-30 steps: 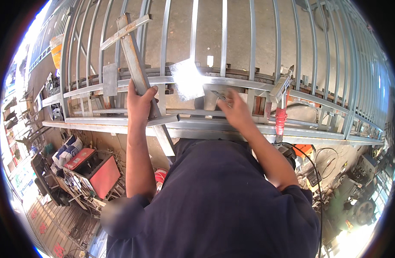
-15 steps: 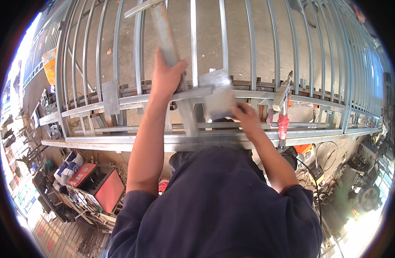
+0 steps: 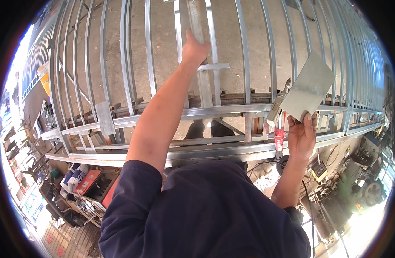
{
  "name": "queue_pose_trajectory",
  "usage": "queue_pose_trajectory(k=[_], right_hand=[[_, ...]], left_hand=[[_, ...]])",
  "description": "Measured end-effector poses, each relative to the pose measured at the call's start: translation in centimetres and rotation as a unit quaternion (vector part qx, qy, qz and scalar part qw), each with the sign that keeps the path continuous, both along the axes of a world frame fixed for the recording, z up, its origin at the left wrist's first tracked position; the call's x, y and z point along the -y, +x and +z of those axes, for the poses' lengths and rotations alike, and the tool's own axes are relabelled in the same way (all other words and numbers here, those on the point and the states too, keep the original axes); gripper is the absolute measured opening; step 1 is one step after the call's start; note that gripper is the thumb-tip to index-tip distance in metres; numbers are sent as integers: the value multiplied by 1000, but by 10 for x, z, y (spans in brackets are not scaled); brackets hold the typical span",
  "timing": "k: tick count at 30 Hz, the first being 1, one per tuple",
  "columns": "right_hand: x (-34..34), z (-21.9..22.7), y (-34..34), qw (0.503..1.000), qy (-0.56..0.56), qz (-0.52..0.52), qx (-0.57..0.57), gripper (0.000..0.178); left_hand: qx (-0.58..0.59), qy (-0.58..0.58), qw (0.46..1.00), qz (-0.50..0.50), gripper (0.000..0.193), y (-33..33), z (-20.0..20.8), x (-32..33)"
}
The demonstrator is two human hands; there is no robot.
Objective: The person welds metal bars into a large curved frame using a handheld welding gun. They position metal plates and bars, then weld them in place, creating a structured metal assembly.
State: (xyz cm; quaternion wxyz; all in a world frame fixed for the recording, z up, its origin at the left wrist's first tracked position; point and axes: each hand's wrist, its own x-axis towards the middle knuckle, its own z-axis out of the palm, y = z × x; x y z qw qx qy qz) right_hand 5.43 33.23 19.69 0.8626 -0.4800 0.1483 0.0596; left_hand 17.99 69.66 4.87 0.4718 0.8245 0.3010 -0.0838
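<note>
My left hand (image 3: 195,49) grips a long flat metal bar (image 3: 204,88) with a short crosspiece (image 3: 219,66); it lies over the bars of a galvanized metal frame (image 3: 244,64). On the right, my right hand (image 3: 302,137) pinches a rectangular sheet-metal plate (image 3: 309,86) by its lower corner, holding it tilted above the frame. Close to that hand, a tool with a red-wrapped handle (image 3: 279,139) leans across the rails. A second metal plate (image 3: 105,118) rests on the rail at the left.
The frame's long front rail (image 3: 197,151) runs across just ahead of my body. At the lower left stands a red box (image 3: 87,182). A black cable (image 3: 308,202) hangs down at the right, with a yellow device (image 3: 319,171) and machinery beyond. An orange container (image 3: 45,81) is far left.
My left hand has shifted right and farther away with the flat bar. My right hand has carried the plate from the middle of the rail to the right and raised it.
</note>
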Motion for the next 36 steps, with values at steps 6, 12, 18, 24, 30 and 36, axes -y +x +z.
queue_pose_trajectory(k=[6, 12, 18, 24, 30, 36], right_hand=[[-11, 2, 51, 997, 56, 30, 54, 25], [-64, 25, 140, 988, 72, 78, 113, 24], [-144, 16, 238, 987, -96, 114, 64, 38], [-225, -46, 322, 963, -158, 208, -66, 50], [-278, -110, 383, 954, -146, 242, -103, 51], [-318, -142, 425, 952, -149, 258, -72, 49]], left_hand=[[-20, 15, 999, -21, 101, 4, -35, -6], [-47, -19, 998, -30, 100, 6, -32, -4], [-14, -34, 999, -15, 99, 7, -30, -2], [-7, -98, 995, -20, 92, 2, -26, -7], [19, -121, 992, -11, 91, 2, -35, -6], [43, -148, 988, -21, 88, 0, -36, -11]])
